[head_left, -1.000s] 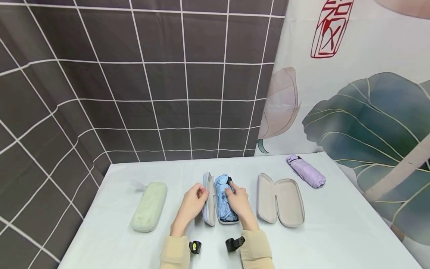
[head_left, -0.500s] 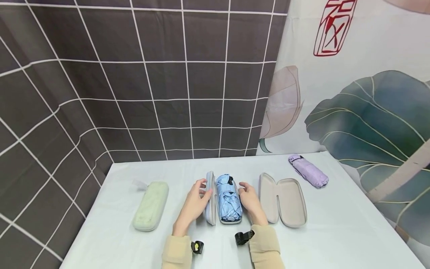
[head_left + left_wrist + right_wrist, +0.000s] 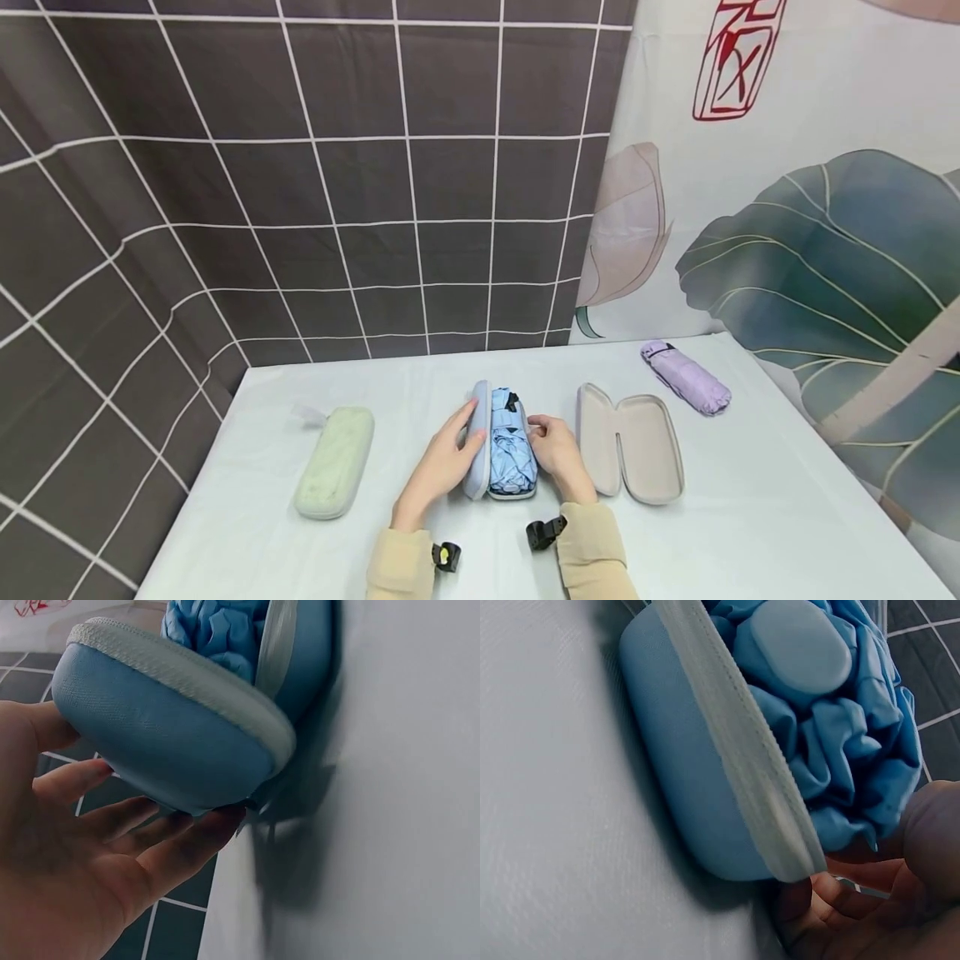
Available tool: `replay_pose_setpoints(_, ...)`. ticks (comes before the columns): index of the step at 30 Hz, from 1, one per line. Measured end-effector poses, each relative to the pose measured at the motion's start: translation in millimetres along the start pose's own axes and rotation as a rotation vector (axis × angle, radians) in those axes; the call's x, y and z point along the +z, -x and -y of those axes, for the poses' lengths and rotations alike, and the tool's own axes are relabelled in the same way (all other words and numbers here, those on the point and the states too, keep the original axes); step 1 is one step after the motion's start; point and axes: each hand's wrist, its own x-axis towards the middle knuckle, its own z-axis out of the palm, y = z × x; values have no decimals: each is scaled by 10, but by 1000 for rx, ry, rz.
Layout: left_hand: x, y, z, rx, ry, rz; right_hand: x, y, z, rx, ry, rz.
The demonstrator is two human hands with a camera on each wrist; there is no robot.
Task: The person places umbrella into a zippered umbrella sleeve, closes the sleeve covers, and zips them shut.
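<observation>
A light-blue zip case stands with its lid tilted up on the left. In its right half lies a folded blue umbrella, its pale rounded handle end showing in the right wrist view. My left hand supports the lid from outside, fingers spread along its shell and thumb near the rim. At the case's right edge my right hand holds the wall, curled fingers outside and thumb beside the umbrella's fabric.
To the left lies a closed pale-green case with a translucent bit behind it. Close on the right, a case with beige lining lies spread out. A folded purple umbrella rests near the table's back right corner.
My right hand has left the umbrella's top and moved to the case's right edge. The left hand has changed from fingering the lid's edge to its outside, and the lid leans further right.
</observation>
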Motion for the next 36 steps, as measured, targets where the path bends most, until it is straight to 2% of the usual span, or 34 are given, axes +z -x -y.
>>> replay_pose_setpoints(5, 56, -10, -38, 20, -5, 7, -14, 2, -10, -5, -15, 16)
replay_pose_setpoints(9, 111, -3, -81, 10, -28, 16, -25, 4, -12, -7, -11, 23)
replay_pose_setpoints(19, 273, -22, -163, -22, -179, 30, 3, 8, -21, -10, -16, 18)
replay_pose_setpoints(28, 385, -14, -243, -10, -296, 22, 27, 10, -32, -12, 28, 9)
replay_pose_setpoints(36, 447, -41, -355, -4, -323, 25, 48, 27, -32, -96, 132, -41)
